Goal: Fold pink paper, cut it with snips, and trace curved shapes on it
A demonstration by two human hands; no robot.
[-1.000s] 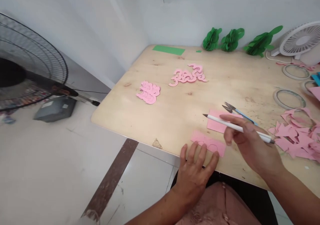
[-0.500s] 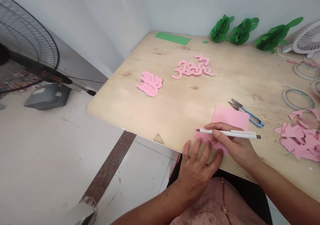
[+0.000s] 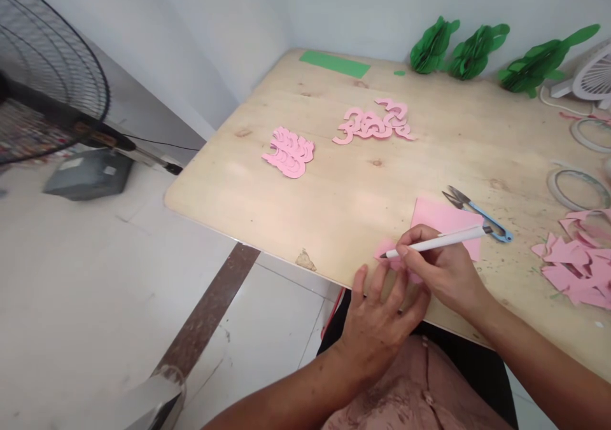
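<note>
My right hand [image 3: 443, 268] pinches the pen [image 3: 443, 239], tip at the slip [image 3: 383, 249] beneath the spread fingertips of my left hand [image 3: 375, 328]. Marking seems the step in hand; the next stroke calls for a still slip.

A pale wooden desk [image 3: 229, 201] seen from above. At its near edge, the left hand [image 3: 375, 315] lies with fingers spread over a partly hidden pink strip [image 3: 383, 247]. The right hand [image 3: 443, 268] grips a white pen [image 3: 442, 240], its dark tip at the strip; contact is hard to tell. Just beyond are a pink sheet [image 3: 427, 210] and blue-handled snips [image 3: 472, 207]. Toward the right end lie pink scraps [image 3: 575, 274] and a tape roll [image 3: 555, 191]. Pink curls [image 3: 370, 124] lie mid-desk, with layered pink cutouts [image 3: 293, 163] nearer the left edge. Along the far edge: a green strip [image 3: 334, 64] near the left corner, three green paper bunches [image 3: 432, 51] and a white fan [image 3: 596, 77].
</note>
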